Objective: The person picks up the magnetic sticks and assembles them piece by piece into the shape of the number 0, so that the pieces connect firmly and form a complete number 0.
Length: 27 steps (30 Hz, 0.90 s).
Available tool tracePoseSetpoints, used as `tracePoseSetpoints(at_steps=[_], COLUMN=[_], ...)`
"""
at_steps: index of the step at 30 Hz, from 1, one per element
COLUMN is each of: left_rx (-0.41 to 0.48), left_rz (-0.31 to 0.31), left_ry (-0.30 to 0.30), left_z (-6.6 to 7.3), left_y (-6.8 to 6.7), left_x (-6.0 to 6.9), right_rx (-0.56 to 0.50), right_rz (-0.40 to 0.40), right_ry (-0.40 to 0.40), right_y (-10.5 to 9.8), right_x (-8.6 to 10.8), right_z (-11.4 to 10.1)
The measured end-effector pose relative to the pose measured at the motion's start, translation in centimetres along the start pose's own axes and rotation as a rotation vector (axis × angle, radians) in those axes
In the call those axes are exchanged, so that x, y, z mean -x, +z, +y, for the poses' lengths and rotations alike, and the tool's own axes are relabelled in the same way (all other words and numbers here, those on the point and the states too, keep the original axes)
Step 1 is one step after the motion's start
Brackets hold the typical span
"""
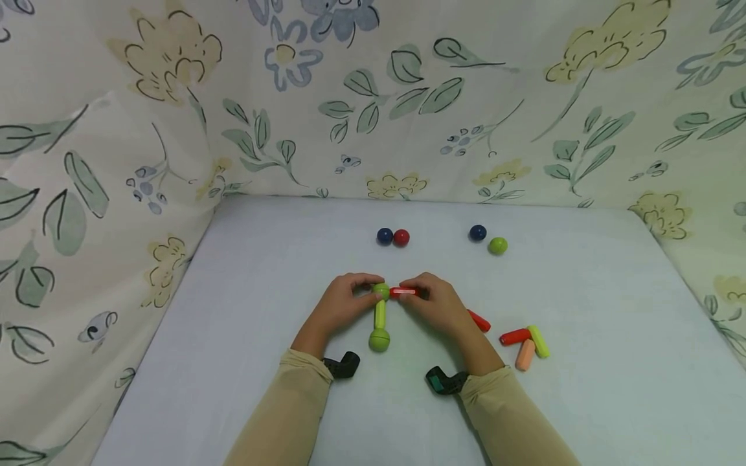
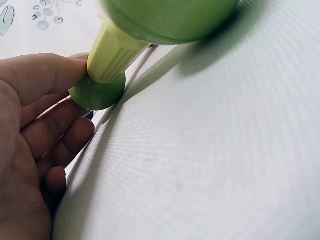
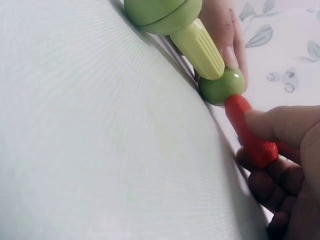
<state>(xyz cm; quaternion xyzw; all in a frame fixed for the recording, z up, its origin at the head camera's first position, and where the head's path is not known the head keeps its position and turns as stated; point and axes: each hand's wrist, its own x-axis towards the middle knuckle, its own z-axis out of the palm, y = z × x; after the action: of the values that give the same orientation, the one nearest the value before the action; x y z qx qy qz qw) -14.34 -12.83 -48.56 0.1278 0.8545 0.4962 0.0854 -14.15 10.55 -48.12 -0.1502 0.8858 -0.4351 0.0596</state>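
My left hand [image 1: 348,299] pinches the far green ball [image 1: 381,290] between thumb and fingers. From that ball a yellow-green rod [image 1: 380,315] runs toward me to a second green ball [image 1: 379,340], which lies on the table. My right hand [image 1: 436,303] holds a red rod [image 3: 248,131] between thumb and fingers, its tip against the right side of the far ball. In the right wrist view the rod's end meets the ball; how deep it sits cannot be seen. The left wrist view shows my thumb by the joint of rod and ball [image 2: 98,93].
Behind my hands lie a navy ball [image 1: 384,236] touching a red ball [image 1: 401,238], then another navy ball [image 1: 478,233] and a green ball [image 1: 498,246]. Right of my right forearm are red rods [image 1: 515,336], an orange rod [image 1: 525,355] and a yellow-green rod [image 1: 539,341]. Patterned cloth [image 1: 408,155] borders the white table.
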Motion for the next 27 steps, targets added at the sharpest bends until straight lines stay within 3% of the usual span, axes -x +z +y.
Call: tracePoseSetpoints(at_steps=[10, 27], left_rx=[-0.007, -0.004], left_rz=[-0.003, 0.015], left_ry=[-0.047, -0.004], left_z=[-0.11, -0.04], left_y=[0.06, 0.08], left_x=[-0.1, 0.03], right_rx=[-0.002, 0.008], right_rz=[-0.006, -0.003], right_ry=[0.006, 0.015], right_y=[-0.05, -0.03], right_x=[-0.06, 0.0], right_z=[0.11, 0.22])
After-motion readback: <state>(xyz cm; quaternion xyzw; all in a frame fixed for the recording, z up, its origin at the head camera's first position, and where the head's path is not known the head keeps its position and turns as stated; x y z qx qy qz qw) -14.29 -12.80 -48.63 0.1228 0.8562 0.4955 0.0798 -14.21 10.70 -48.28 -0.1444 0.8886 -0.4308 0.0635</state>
